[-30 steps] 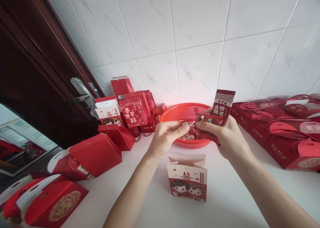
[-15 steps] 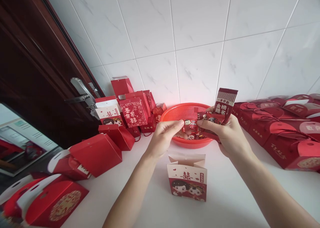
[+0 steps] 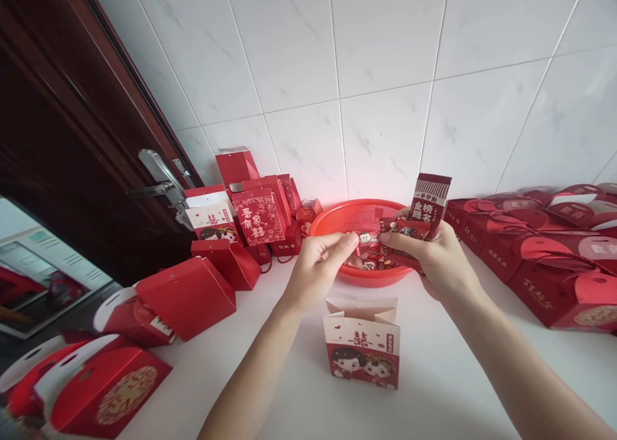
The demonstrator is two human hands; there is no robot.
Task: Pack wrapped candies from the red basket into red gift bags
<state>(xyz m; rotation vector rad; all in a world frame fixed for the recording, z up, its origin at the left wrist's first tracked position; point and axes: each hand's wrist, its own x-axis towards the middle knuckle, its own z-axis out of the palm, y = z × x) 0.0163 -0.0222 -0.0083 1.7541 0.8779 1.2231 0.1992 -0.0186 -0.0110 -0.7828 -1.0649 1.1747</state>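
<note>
Over the red plastic basket (image 3: 371, 278), my right hand (image 3: 429, 250) is closed around several wrapped snacks, among them a dark red striped packet (image 3: 427, 202) that sticks up. My left hand (image 3: 321, 260) pinches the end of a small red candy wrapper (image 3: 366, 238) between thumb and finger, close to my right thumb. More wrapped sweets lie in the basket below the hands. Nearer to me, an open-topped red and white box (image 3: 361, 353) with two cartoon figures stands upright on the white table (image 3: 289, 401).
Red gift boxes and bags (image 3: 187, 295) stand along the left side, some with raised flaps. Rows of red boxes with ribbons (image 3: 525, 260) fill the right. A white tiled wall (image 3: 385, 42) rises behind, and a dark door (image 3: 72, 106) with a metal handle is at the left.
The striped packet in my right hand has tilted and shifted slightly left and down. My left fingertips have moved slightly right at the candy wrapper.
</note>
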